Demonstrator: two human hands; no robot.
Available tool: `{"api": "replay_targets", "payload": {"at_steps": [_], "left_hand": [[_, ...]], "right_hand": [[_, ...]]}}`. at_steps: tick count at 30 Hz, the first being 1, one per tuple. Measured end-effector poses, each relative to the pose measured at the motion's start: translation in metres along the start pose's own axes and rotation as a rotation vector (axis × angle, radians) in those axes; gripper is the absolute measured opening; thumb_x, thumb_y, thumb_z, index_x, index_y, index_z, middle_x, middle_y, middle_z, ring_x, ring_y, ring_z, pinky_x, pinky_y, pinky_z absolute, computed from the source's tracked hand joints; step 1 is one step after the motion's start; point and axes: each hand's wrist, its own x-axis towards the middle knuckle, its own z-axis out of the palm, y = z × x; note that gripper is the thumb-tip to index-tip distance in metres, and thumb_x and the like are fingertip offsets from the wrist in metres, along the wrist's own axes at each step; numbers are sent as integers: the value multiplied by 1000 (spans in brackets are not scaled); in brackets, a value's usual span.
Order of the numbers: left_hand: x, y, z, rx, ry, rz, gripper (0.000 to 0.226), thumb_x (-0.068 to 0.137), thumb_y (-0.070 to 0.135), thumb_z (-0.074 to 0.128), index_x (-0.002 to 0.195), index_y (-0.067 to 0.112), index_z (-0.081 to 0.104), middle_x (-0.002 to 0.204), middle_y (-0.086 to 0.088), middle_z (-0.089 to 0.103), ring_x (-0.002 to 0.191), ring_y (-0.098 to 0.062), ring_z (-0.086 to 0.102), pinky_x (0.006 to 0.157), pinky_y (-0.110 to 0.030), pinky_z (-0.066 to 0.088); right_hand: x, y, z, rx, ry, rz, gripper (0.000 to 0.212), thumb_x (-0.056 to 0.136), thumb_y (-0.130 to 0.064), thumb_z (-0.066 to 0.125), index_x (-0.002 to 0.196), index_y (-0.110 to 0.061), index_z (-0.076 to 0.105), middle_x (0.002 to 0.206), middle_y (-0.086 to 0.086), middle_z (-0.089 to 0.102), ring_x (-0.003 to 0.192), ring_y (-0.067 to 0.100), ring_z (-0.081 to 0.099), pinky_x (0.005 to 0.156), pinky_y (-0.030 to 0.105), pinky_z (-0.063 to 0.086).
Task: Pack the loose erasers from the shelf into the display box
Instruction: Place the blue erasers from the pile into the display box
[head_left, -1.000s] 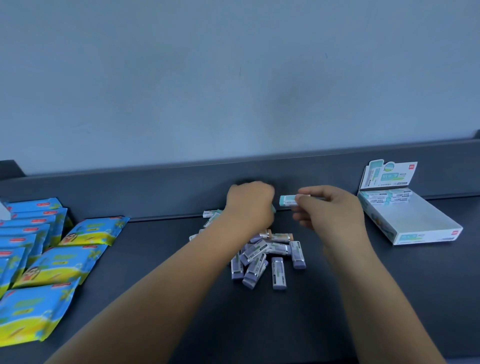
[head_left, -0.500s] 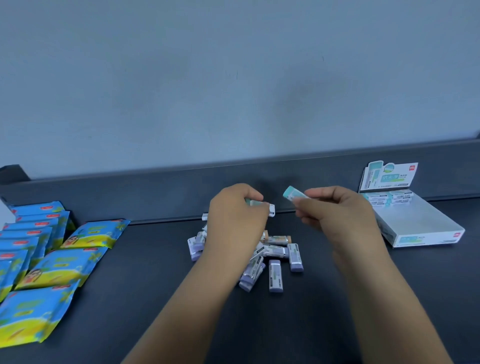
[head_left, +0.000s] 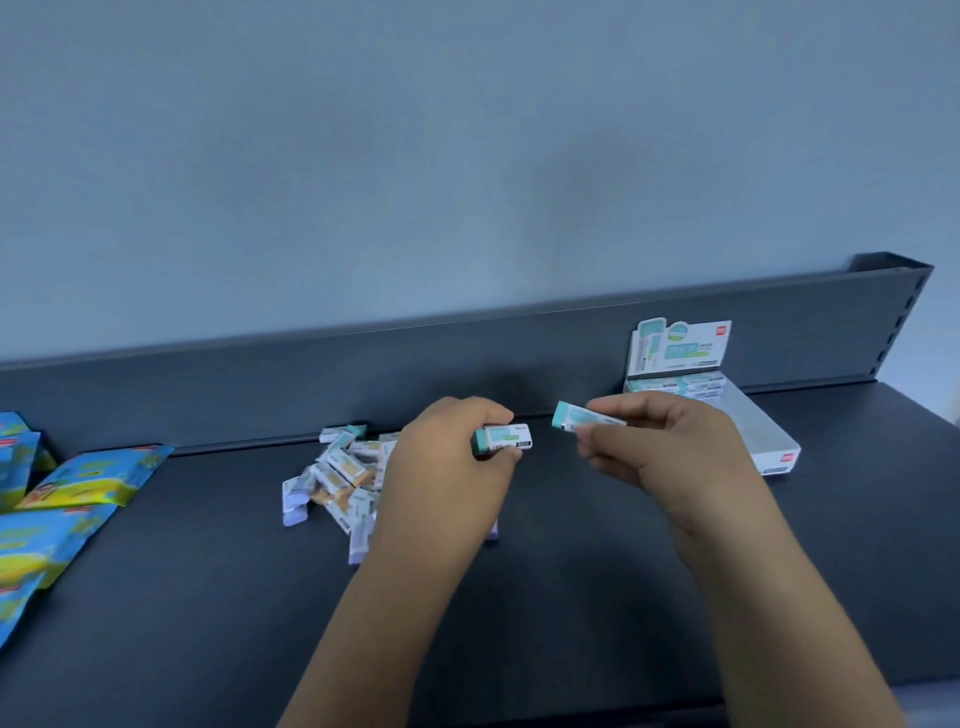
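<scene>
My left hand pinches a teal-and-white eraser above the dark shelf. Just to its right, my right hand pinches a second teal eraser by one end; the two erasers are a small gap apart. A pile of loose erasers lies on the shelf left of and partly under my left hand. The white display box stands at the back right behind my right hand, its lid flap up, a row of erasers along its back end.
Blue-and-yellow packets are spread over the shelf's left end. The shelf's dark back rail runs behind everything, with a pale wall above. Its front edge runs below my forearms.
My left hand has lifted an eraser out of the pile and brought it up beside the one in my right hand. The view has shifted left, so the box and pile sit differently in frame.
</scene>
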Motion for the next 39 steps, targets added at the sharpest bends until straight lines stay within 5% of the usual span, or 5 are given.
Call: {"api": "replay_targets", "payload": {"at_steps": [8,20,25,29,39], "left_hand": [[-10,17,36,-39,53,13,18,79,19,79,92,31,75,89,15,66,82,-5,62,73,-38,55],[-5,24,35,-204,-64,-30,16,79,20,82,89,31,78,91,16,73,86,-5,68,81,-38,57],[-4,39,48,-259,-123,-14,15,81,19,81,90,31,80,89,13,75,83,-9,69,78,-38,57],[3,55,64,-253,-162,-15,17,82,17,80,92,30,80,90,13,76,84,-12,70,78,-39,58],[19,109,132,-114,-155,-69,23,77,9,83,83,28,73,84,18,74,79,0,69,63,-8,48]], "right_hand": [[13,-3,-23,-416,14,-215,10,78,-27,83,84,-28,75,74,-2,73,70,15,68,58,22,52],[8,0,-36,-182,-71,-117,13,80,-10,83,89,-19,78,77,12,75,65,15,63,70,37,55],[13,-4,-54,-517,-40,-326,16,81,-18,81,90,-31,79,79,-21,72,70,-1,62,61,10,42],[24,-10,-77,-756,-84,-477,15,83,-22,77,89,-36,76,81,-19,70,75,5,61,67,23,51],[80,-32,-193,-877,-49,-563,22,81,-20,79,94,-37,75,93,-17,62,87,-4,57,70,6,39]]}}
